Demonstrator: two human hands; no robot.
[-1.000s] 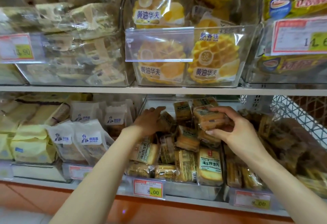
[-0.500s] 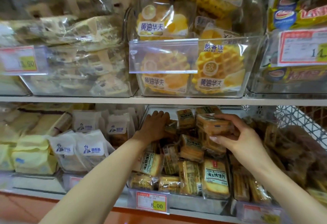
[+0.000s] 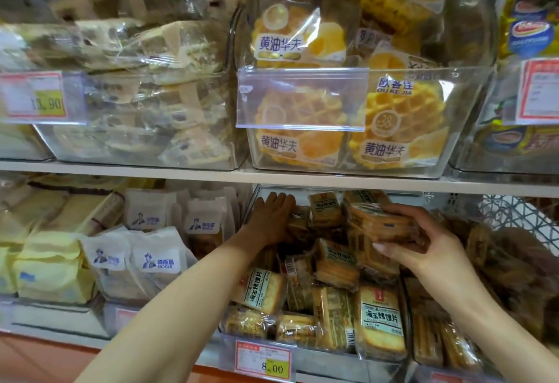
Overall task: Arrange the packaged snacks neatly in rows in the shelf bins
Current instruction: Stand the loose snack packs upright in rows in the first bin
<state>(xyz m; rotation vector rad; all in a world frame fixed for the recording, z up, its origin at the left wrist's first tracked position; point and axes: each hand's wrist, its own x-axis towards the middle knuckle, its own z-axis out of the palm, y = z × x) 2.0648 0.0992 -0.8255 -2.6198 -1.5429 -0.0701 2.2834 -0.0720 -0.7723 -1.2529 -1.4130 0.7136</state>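
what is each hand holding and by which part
Right hand grips a snack packet by its right end. Left hand rests flat on rear packets, holding nothing.

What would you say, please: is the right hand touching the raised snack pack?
Touching. The head view shows the right hand gripping the pack, fingers curled over its top and thumb beneath.

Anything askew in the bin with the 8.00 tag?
Yes. The toast packs in that bin lie jumbled: some upright, others tilted or flat, no rows. The right hand grips one pack above the pile; the left hand rests flat on packs at the back.
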